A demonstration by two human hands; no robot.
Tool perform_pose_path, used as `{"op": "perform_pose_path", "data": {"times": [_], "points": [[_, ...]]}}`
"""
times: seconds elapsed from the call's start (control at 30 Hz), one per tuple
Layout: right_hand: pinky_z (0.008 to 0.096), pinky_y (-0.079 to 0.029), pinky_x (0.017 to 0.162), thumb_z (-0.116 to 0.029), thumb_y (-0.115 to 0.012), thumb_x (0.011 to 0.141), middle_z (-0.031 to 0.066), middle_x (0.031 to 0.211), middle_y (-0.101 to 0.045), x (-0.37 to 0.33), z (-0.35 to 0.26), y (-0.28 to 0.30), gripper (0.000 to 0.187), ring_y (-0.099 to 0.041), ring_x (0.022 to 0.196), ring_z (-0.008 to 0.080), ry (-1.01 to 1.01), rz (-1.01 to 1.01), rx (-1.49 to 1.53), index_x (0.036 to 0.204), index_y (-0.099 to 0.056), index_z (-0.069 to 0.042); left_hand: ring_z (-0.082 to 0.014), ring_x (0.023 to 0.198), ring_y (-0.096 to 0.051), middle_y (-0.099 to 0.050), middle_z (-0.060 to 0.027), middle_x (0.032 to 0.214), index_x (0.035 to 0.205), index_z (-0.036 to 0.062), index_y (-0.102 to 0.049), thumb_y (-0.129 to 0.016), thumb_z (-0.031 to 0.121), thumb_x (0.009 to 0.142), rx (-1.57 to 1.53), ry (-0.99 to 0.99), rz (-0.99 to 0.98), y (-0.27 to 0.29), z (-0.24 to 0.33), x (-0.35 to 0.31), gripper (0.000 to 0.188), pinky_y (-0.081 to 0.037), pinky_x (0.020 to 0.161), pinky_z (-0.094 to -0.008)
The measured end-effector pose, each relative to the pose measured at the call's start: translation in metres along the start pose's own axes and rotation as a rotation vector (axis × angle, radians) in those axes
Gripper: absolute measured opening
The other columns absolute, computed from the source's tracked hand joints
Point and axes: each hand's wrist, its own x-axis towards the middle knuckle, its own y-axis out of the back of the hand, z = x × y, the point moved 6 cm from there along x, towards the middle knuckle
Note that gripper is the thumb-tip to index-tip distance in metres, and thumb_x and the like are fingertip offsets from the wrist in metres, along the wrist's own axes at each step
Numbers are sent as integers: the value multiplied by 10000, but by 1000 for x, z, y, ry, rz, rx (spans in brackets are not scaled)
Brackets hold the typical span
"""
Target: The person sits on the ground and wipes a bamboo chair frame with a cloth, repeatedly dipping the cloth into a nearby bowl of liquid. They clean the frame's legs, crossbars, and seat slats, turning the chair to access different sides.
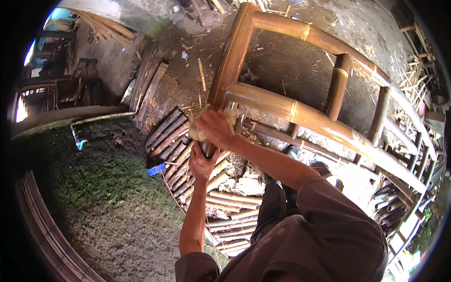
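Observation:
A large frame of glossy brown bamboo (277, 104) stretches from the middle to the right, with long rails joined by short uprights. Its thick end post (230, 61) runs down toward me. My left hand (203, 163) is closed around the lower end of this post. Just above it, my right hand (216, 127) presses a crumpled, pale yellowish rag (197, 133) against the post. The rag pokes out on both sides of the hand. The post's surface under the rag is hidden.
Cut bamboo poles (171, 136) lie in rows below the post. A small blue object (156, 169) sits at their left edge. Mossy ground (117, 192) spreads at the lower left. Bamboo strips (101, 23) lie at the back left, and scraps (418, 89) pile up at the right.

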Motion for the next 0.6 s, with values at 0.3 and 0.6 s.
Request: {"op": "perform_pose_path", "data": {"times": [0.3,0.6], "points": [[437,-464,892,-148,-701,747,95,1080,-536,-82,30,23,329,-549,1073,301,-318,150,439,1050,-580,-111,-394,956,-637,-622,-215,1132,1319,13,-486,-761,494,745,-85,-108,73,-10,-1,1,798,-527,806,-425],[338,-465,742,-395,-546,970,-5,873,-590,-562,179,98,383,-543,758,135,-1439,820,972,1135,-613,-56,-352,1162,-556,-556,-233,1278,1363,-22,-443,-726,423,828,57,-228,88,-14,-24,8,751,-441,972,-401]]}}
